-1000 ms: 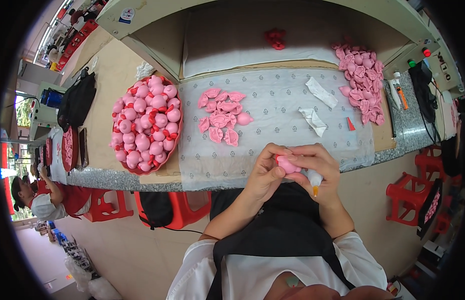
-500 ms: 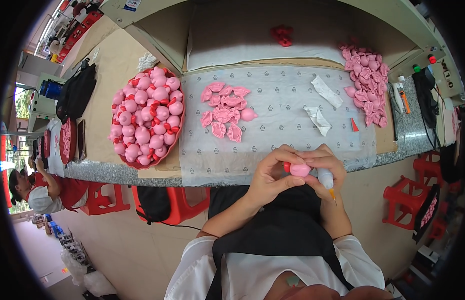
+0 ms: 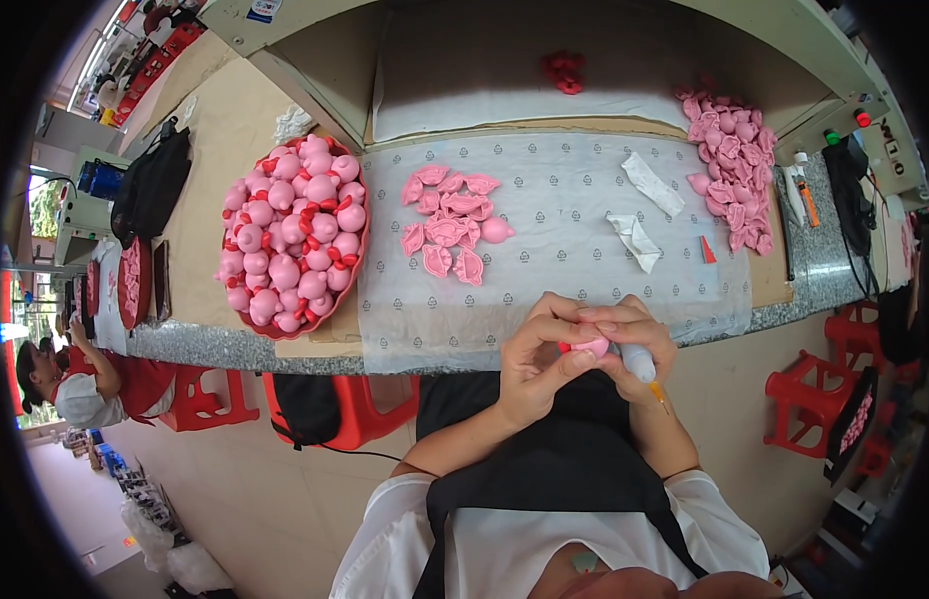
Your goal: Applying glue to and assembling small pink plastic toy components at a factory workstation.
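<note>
My left hand (image 3: 537, 361) is closed round a small rounded pink piece (image 3: 592, 347) with a red part on its left side, just off the table's near edge. The fingers of my right hand (image 3: 648, 334) press on the same piece from above and cover much of it. Tucked in my right hand is a white squeeze bottle (image 3: 639, 361) with a thin yellow needle tip (image 3: 658, 393), which points down and away from the pink piece. Beyond my hands, to the left, a group of pink, wavy-edged hollow pieces (image 3: 447, 231) lies on the printed sheet (image 3: 554, 240).
A red basin (image 3: 359, 262) heaped with round pink and red pieces stands at the left. More pink pieces (image 3: 729, 165) are piled at the right, near crumpled white papers (image 3: 636, 243) and an orange knife (image 3: 807, 201). Red pieces (image 3: 563, 72) lie inside the cabinet. A co-worker (image 3: 85, 384) sits far left.
My fingers have closed further over the pink piece, so less of it shows. The bottle has shifted slightly down and left with my right hand.
</note>
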Action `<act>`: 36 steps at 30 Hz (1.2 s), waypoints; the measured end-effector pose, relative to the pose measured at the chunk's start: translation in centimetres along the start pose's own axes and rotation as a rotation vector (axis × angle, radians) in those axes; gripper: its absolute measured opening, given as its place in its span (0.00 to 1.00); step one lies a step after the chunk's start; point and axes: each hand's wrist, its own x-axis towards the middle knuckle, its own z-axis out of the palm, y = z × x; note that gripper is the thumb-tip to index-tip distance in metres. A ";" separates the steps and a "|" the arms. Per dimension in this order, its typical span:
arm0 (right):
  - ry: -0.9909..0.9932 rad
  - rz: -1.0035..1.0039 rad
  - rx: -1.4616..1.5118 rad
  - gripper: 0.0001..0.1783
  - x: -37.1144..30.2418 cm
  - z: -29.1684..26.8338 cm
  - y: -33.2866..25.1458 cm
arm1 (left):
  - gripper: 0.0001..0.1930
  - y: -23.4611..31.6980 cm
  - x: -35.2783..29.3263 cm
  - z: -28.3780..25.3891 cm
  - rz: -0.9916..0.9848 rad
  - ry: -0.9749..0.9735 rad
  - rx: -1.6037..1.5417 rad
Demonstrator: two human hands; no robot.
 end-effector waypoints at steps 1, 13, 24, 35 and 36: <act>0.000 0.000 0.000 0.15 -0.1 0.0 0.0 | 0.06 0.0 -0.1 0.0 0.018 0.005 0.018; 0.030 -0.020 -0.082 0.15 -0.1 0.4 -0.3 | 0.06 -0.4 -0.2 0.3 0.071 0.038 -0.003; -0.018 0.024 -0.301 0.19 1.1 -0.2 -1.0 | 0.07 -0.7 0.7 -0.3 -0.261 0.024 -0.387; 0.098 0.170 -0.169 0.16 0.5 -0.2 -0.6 | 0.13 -0.7 1.4 -0.1 -0.359 0.016 -0.309; 0.136 0.186 -0.114 0.16 0.6 -0.2 -0.6 | 0.16 -0.6 1.6 -0.2 -0.332 0.025 -0.311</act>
